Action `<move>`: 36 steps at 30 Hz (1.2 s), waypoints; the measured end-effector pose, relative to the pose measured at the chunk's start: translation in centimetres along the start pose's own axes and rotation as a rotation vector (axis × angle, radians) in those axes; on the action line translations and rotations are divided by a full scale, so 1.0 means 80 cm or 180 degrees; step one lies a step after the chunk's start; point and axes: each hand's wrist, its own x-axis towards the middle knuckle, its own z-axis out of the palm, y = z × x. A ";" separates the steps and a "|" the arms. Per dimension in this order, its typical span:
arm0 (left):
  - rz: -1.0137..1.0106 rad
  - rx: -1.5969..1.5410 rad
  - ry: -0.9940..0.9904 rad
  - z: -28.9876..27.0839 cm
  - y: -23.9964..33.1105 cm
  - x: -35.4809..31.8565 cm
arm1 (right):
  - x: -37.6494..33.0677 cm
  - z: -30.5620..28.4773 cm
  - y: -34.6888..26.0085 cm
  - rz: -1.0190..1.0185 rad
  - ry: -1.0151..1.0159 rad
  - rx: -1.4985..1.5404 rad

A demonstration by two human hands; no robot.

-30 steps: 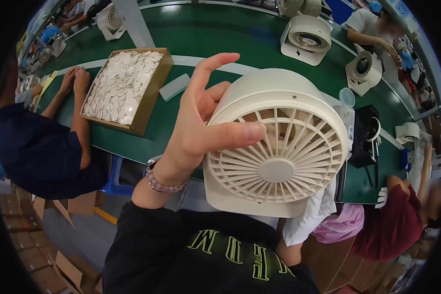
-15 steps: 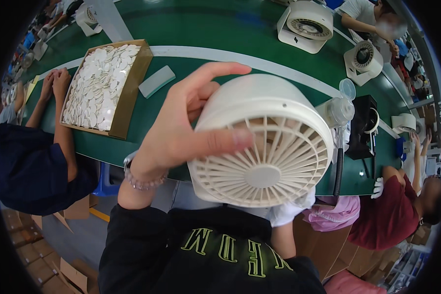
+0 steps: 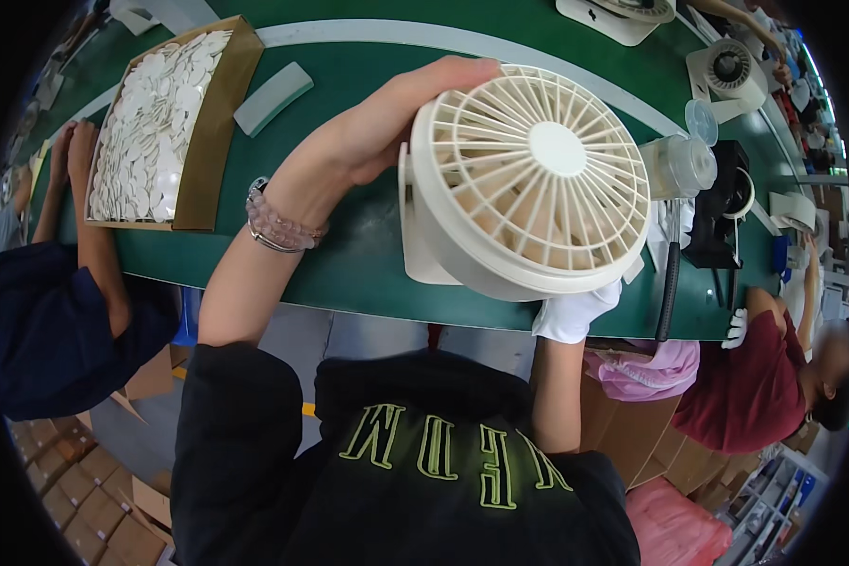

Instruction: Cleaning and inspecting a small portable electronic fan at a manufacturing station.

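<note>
A white desk fan (image 3: 557,148) with a round spoked front grille is over the near edge of the green table. Its grille faces up toward me, and pale beige shapes show behind the spokes. At the fan's upper left side, my bare left hand (image 3: 387,118) wraps round the housing, fingers along the rim. The white stand plate (image 3: 431,257) shows below the head, left of it. My right hand (image 3: 580,313), in a white glove, is against the underside of the fan at the lower right; its fingers are hidden behind the housing.
A cardboard tray (image 3: 219,141) of white discs stands at left beside a pale block (image 3: 274,98). To the right are a clear lidded jar (image 3: 681,165), a black-handled tool (image 3: 668,292) and a black holder (image 3: 722,222). Co-workers sit on both sides; more fans stand beyond.
The fan has tipped so its grille faces further upward. My left hand has moved from a thumb across the grille to the upper left rim. More of my gloved right hand shows.
</note>
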 end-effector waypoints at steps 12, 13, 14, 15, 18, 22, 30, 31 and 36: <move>0.0550 0.1081 -0.0798 0.014 -0.019 -0.027 | 0.042 -0.124 -0.048 0.1514 -0.1025 0.0503; 0.0757 0.1111 -0.0906 0.017 -0.023 -0.027 | 0.053 -0.109 -0.079 0.1155 -0.0444 0.1234; 0.0770 0.1094 -0.0931 0.020 -0.026 -0.027 | 0.062 -0.094 -0.098 0.0885 -0.0432 0.1613; 0.0699 0.0946 -0.0918 0.022 -0.029 -0.025 | 0.070 -0.079 -0.114 0.0599 -0.0427 0.1978; 0.0572 0.0711 -0.0833 0.020 -0.033 -0.023 | 0.076 -0.021 -0.139 -0.1174 -0.1292 -0.0880; 0.1441 0.0814 -0.1024 0.035 -0.039 -0.013 | 0.045 0.035 -0.218 -0.1102 -0.2442 -0.2172; 0.0706 0.0140 -0.0900 0.021 -0.045 -0.024 | 0.075 -0.070 -0.160 -0.0920 -0.4191 0.1281; 0.0658 0.0224 -0.0904 0.013 -0.042 -0.029 | 0.080 -0.074 -0.167 -0.0529 -0.3085 0.1330; 0.0882 0.0853 -0.1011 0.002 -0.031 -0.052 | 0.086 -0.053 -0.167 -0.0737 -0.1263 0.0316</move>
